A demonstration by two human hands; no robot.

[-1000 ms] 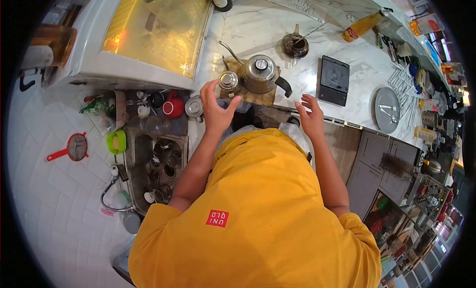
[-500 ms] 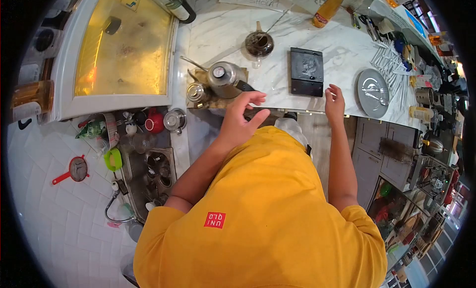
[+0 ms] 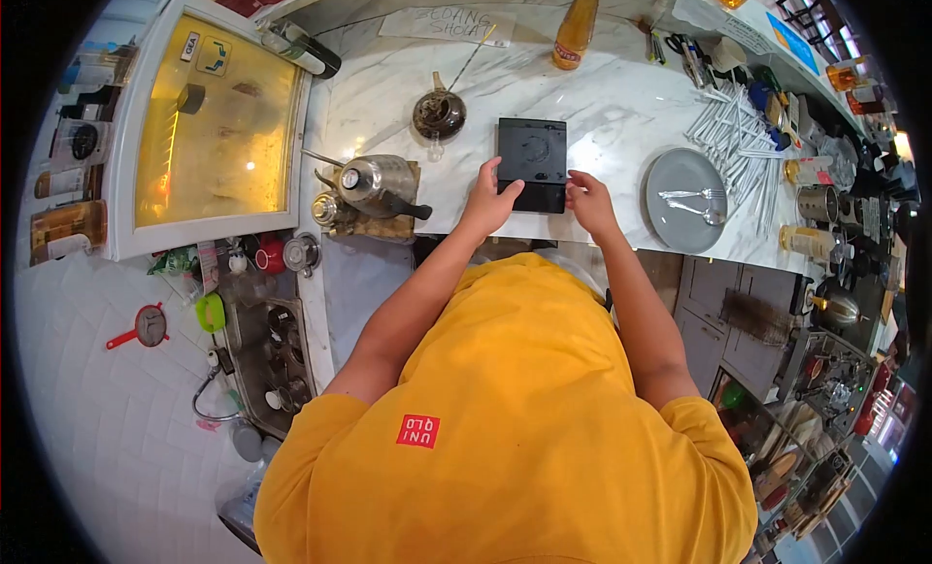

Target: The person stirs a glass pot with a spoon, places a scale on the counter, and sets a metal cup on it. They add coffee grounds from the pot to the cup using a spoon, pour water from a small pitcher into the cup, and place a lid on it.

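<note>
A flat black kitchen scale (image 3: 532, 154) lies on the marble counter in front of me. My left hand (image 3: 488, 203) is at its near left corner, fingers along the left edge and thumb over the front part. On the opposite side, my right hand (image 3: 590, 207) has its bent fingers against the right edge. Between them both hands hold the scale, which rests on the counter. Left of it stand a round glass teapot (image 3: 439, 114) with dark contents and a steel gooseneck kettle (image 3: 373, 187). Fingers on the far undersides are hidden.
A grey plate (image 3: 670, 224) with a fork and spoon is on the right, beside a pile of white wrapped sticks (image 3: 733, 137). An amber bottle (image 3: 575, 30) stands at the back. A glass-fronted cabinet (image 3: 218, 127) and a sink (image 3: 254, 355) are on the left.
Both hands have come to the scale's sides; the left moved right from near the kettle, the right moved in from beside the scale. The view has shifted, and the counter things appear further left.
</note>
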